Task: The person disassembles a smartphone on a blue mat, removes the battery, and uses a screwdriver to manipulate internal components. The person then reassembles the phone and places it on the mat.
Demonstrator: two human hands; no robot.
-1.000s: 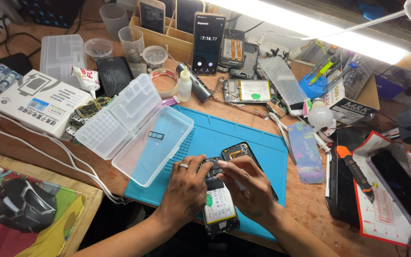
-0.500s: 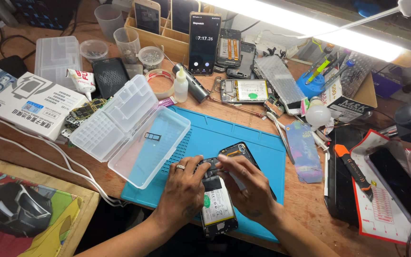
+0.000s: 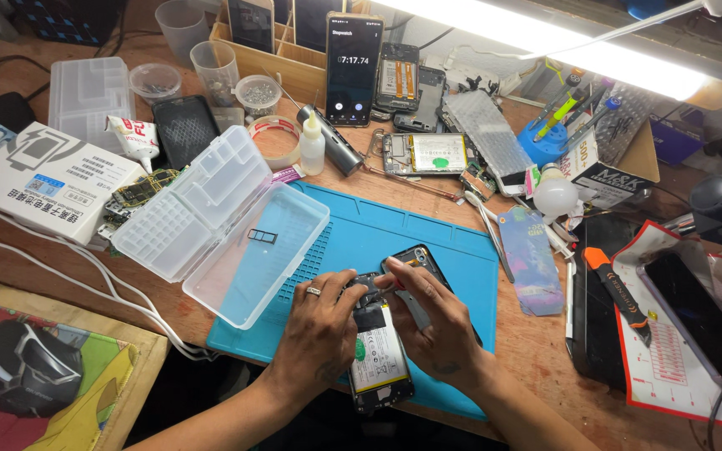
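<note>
White flat box [image 3: 48,184] far left; lit dark phone screen [image 3: 353,67] upright behind.

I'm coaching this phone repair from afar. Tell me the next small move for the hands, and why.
Probably lift the small black part a little further off the opened phone. The left hand steadies the phone on the blue mat, and the right hand pinches at its top end, where the part sits above the battery. Whether it is already free cannot be told.

My opened phone [image 3: 380,355] lies on the mat [image 3: 453,250], the clear parts box [image 3: 219,225] left of it, a propped phone [image 3: 353,67] behind.
</note>
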